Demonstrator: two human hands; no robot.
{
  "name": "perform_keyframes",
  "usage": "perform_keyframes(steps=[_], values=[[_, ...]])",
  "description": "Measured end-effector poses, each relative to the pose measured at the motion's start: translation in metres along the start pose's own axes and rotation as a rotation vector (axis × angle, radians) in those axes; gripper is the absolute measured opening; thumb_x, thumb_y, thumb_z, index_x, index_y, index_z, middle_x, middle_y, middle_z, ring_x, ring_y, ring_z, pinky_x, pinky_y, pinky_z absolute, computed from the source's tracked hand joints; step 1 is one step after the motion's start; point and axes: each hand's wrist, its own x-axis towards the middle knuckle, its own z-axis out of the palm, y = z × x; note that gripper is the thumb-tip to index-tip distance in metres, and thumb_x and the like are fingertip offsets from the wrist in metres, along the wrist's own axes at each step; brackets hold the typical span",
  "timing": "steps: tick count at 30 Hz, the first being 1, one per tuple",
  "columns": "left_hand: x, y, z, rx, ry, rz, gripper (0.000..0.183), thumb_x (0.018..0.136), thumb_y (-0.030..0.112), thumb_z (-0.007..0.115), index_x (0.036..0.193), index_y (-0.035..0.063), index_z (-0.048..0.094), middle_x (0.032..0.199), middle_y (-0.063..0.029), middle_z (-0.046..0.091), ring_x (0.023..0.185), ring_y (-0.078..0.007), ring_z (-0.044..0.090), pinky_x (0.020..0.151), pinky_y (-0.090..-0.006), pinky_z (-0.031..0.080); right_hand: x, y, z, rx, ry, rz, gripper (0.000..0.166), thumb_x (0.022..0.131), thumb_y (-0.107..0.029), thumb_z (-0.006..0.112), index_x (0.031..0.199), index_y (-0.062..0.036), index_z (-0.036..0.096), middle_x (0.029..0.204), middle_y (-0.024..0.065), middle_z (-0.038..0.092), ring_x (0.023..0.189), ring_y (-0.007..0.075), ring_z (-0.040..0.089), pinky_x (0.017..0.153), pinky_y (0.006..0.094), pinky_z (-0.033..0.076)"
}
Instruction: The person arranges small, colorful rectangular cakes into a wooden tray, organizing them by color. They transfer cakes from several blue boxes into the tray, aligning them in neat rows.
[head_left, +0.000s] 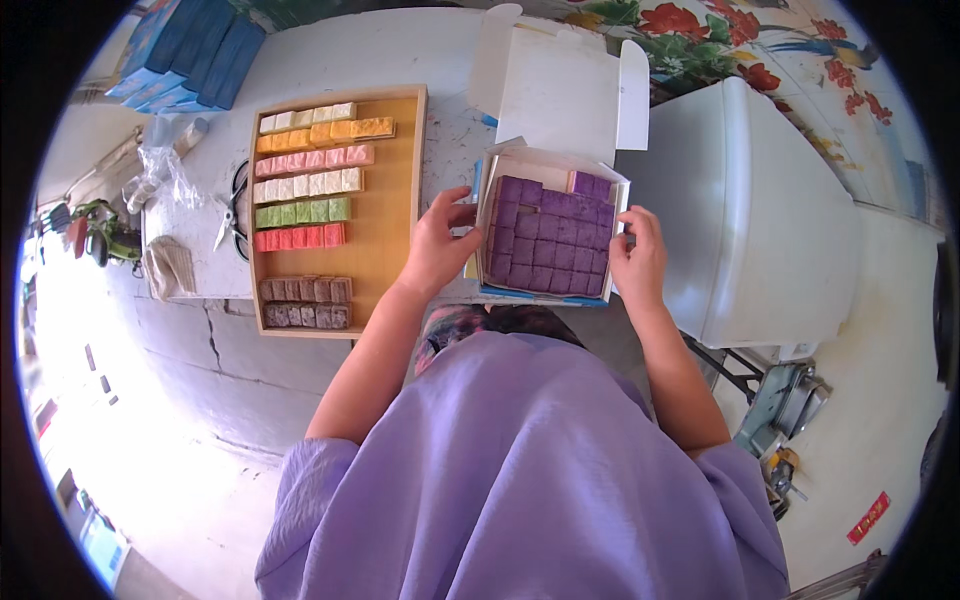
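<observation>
Before me an open white cardboard box (547, 154) holds rows of purple cube-shaped pieces (555, 247), which look like sweets or cakes. A short purple strip (589, 184) sits at its far right corner, beside a bare stretch of box floor. One small gap shows among the pieces near the far left. My left hand (444, 244) is at the box's left wall, thumb and fingers spread around the edge. Against the right wall, my right hand (639, 251) has its fingers curled at the rim. The raised white lid (559, 94) lies back, away from me.
Left of the box, a wooden tray (382, 247) bears rows of coloured pieces. Black-handled scissors (238, 214), a clear plastic bag (161, 169) and a cloth (169, 266) lie beyond it. Blue boxes (191, 56) stand far left; a large white appliance-like block (757, 217) is at right.
</observation>
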Motion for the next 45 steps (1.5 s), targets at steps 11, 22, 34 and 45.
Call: perform_keyframes(steps=[11,22,34,45], values=[[-0.001,-0.007,0.011,0.015,0.085,0.085,0.054,0.084,0.005,0.069,0.135,0.002,0.051,0.111,-0.0176,0.072,0.103,-0.0237,0.07,0.084,-0.035,0.057,0.05,-0.022,0.012,-0.514,0.023,-0.142,0.039,0.094,-0.037,0.063,0.085,-0.0008,0.072,0.116,0.0167,0.062,0.111,0.0351,0.057,0.087,0.05,0.048],[-0.001,-0.006,0.016,0.04,0.096,0.041,0.056,0.086,0.004,0.067,0.139,0.0,0.048,0.114,-0.0166,0.068,0.107,-0.0222,0.065,0.093,-0.0344,0.052,0.075,-0.051,0.023,-0.685,-0.31,0.306,0.091,0.079,-0.076,0.06,0.11,0.0089,0.072,0.15,0.029,0.04,0.143,0.0397,0.035,0.103,0.0674,0.033],[-0.001,-0.004,0.016,0.143,0.128,0.077,0.055,0.081,0.007,0.068,0.133,-0.0004,0.051,0.109,-0.0194,0.072,0.101,-0.0297,0.07,0.088,-0.0387,0.055,0.09,-0.036,0.013,-0.305,-0.394,0.419,0.081,0.076,-0.065,0.067,0.11,0.0084,0.072,0.151,0.0306,0.039,0.145,0.0401,0.033,0.11,0.0593,0.032],[-0.055,0.008,-0.002,0.183,0.21,0.301,0.052,0.088,0.005,0.07,0.135,-0.0014,0.047,0.115,-0.0201,0.066,0.097,-0.0264,0.068,0.078,-0.0356,0.062,0.039,-0.176,-0.003,0.291,-0.198,0.036,0.058,0.078,-0.041,0.084,0.109,0.005,0.066,0.114,0.0101,0.062,0.099,0.0192,0.062,0.081,0.0309,0.048]])
